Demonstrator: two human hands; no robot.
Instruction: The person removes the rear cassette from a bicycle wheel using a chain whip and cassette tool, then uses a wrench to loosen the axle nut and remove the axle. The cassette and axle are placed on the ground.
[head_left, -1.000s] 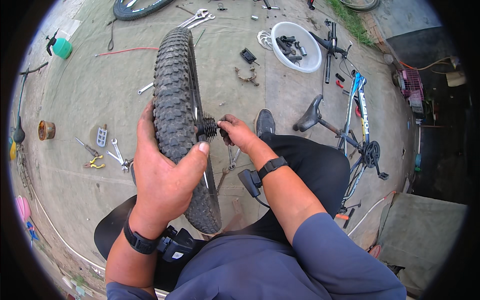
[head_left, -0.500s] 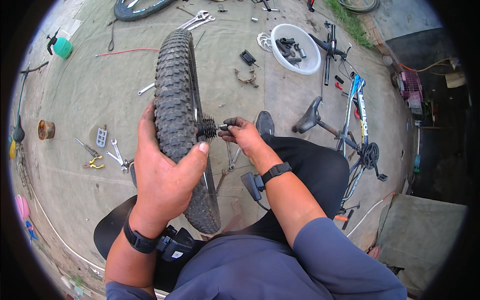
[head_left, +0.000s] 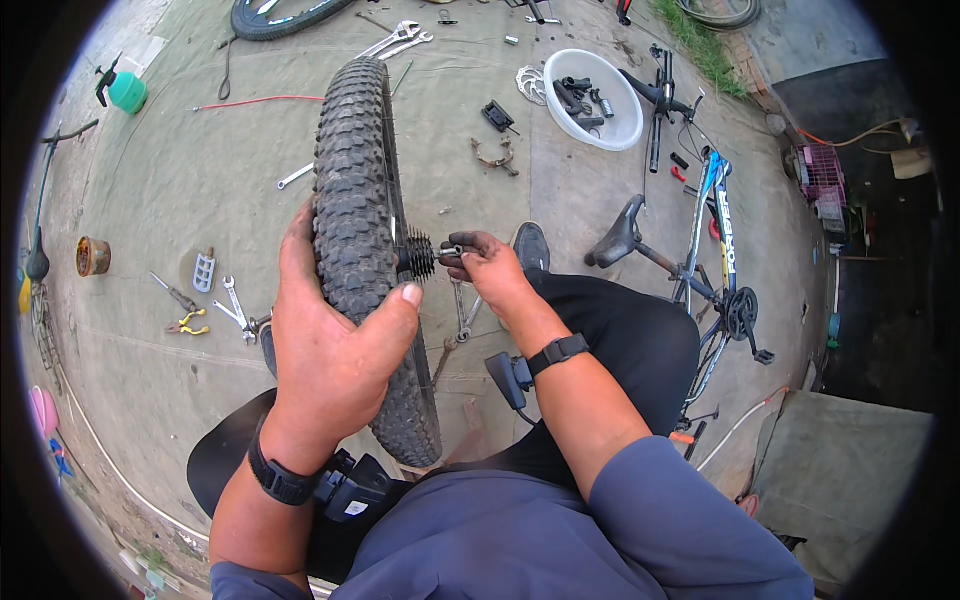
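A bicycle wheel (head_left: 352, 190) with a knobby black tyre stands upright between my legs. My left hand (head_left: 335, 345) is closed around its near left side, thumb across the tread. On the wheel's right side the dark cassette (head_left: 419, 256) sticks out at the hub. Just right of it, my right hand (head_left: 490, 272) pinches a small metal part (head_left: 449, 252) between thumb and fingers, in line with the axle. The fingers partly hide that part, and I cannot tell whether it touches the axle end.
Wrenches (head_left: 236, 310), pliers (head_left: 187, 322) and a pedal (head_left: 204, 272) lie to the left. At the back right a white basin (head_left: 594, 100) holds dark parts, beside a brake disc (head_left: 531, 86). A blue-white bicycle frame (head_left: 712, 240) with saddle (head_left: 618, 232) lies on the right.
The wheel has shifted slightly to the right at its upper part, my left hand with it. My right hand has moved a little to the right, its pinch kept.
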